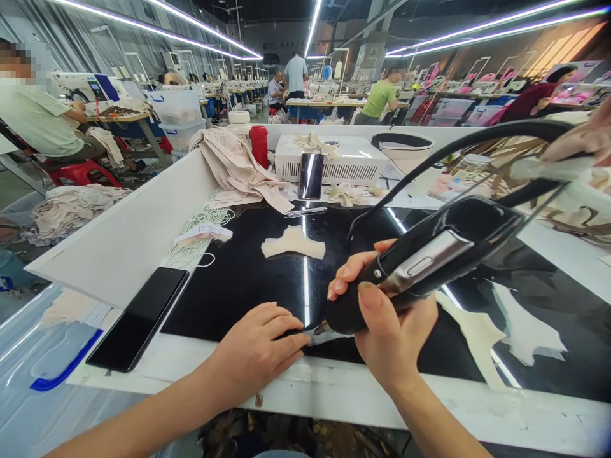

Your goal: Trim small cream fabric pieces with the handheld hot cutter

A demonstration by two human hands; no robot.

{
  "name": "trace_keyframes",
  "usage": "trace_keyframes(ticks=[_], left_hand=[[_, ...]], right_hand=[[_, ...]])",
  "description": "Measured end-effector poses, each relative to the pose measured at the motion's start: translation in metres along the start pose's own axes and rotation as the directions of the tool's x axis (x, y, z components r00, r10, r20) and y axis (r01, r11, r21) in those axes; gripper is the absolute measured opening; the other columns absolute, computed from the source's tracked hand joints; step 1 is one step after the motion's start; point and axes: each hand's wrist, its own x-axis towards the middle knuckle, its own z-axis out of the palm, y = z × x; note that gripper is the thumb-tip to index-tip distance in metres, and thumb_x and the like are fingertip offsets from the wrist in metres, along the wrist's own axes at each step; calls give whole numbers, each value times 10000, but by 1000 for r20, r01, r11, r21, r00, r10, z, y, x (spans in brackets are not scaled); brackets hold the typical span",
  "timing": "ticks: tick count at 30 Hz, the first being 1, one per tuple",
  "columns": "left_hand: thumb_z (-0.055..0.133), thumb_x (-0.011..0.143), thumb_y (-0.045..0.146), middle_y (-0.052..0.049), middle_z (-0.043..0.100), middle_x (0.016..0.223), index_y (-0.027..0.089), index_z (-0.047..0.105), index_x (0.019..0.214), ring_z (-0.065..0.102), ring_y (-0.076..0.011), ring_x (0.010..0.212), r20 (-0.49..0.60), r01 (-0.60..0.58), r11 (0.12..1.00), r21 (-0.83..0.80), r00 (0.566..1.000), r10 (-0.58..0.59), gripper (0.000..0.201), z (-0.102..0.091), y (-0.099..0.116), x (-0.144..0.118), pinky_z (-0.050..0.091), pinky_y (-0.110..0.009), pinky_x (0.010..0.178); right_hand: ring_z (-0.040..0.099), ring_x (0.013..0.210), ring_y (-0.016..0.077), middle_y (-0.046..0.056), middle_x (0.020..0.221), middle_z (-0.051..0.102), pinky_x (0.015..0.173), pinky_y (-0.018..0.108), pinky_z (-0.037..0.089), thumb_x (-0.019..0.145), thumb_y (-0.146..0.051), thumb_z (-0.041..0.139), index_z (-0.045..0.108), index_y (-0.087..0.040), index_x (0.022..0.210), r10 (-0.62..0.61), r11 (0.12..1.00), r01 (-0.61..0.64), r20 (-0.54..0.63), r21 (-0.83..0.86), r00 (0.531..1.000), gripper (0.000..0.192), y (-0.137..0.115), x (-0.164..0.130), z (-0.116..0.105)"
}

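Figure: trimming at the near edge of the black mat (238, 286). All places are given from this mat.

My right hand (389, 331) grips a black corded tool (429, 254) above the mat's near edge; the fingers are curled tight round the handle, thumb pressed on top, index fingertip forward near the nose. The tool's tip (321, 327) points down and toward my left, meeting the mat at its near edge. Its cable (453, 149) arches up and away over the mat's far right side.

My left hand (260, 346) lies flat on the mat's near edge, fingers together and stretched toward the tip, fingertips almost touching it. A small pale scrap (329, 336) seems to lie under the tip; I cannot tell whether my fingers pin it.

A pale cut piece (293, 243) rests at mid-mat, apart from both hands. More cut pieces (525, 331) lie on the mat's right part. A phone (138, 318) lies just off the mat's left near corner; white cord (200, 222) coils at its far left corner.

To do this step well, I judge: keep the left fingertips flat and just clear of the tip, hold the work taut, steady the right wrist, and let the cable hang free so it does not drag the tool.
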Motion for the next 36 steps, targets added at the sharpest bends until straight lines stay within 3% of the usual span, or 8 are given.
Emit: trace_keyframes(ticks=[7,11,27,36], left_hand=[[688,945,331,-41,690,1058,179,646,1076,637,-221,954,42,212,977,-13,977,-211,205,8,8,3,549,-409,856],[680,937,235,-22,673,989,190,633,964,626,-213,912,51,257,966,-6,965,-257,70,16,12,5,536,-401,827],[559,1006,202,-22,703,956,176,648,939,650,-202,881,-36,131,986,102,991,-128,114,12,15,9,555,-382,791],[588,993,188,4,737,998,203,667,991,691,-192,930,-43,95,982,166,995,-89,81,11,13,3,540,-436,959]], right_hand=[[634,628,123,-31,862,650,559,293,561,865,-291,774,549,-263,1096,-17,1000,17,-16,-18,1000,324,0,1,1],[636,629,126,-34,849,650,553,287,552,860,-293,777,534,-264,1145,-6,999,5,-20,-42,1000,376,1,0,0],[618,625,124,-32,854,632,544,286,558,854,-318,782,530,-267,1080,16,1000,-16,-16,-23,1000,343,-2,-3,4],[611,620,129,-24,850,614,536,293,549,858,-347,769,524,-269,1128,3,999,-3,-11,-52,1000,372,-3,-4,4]])
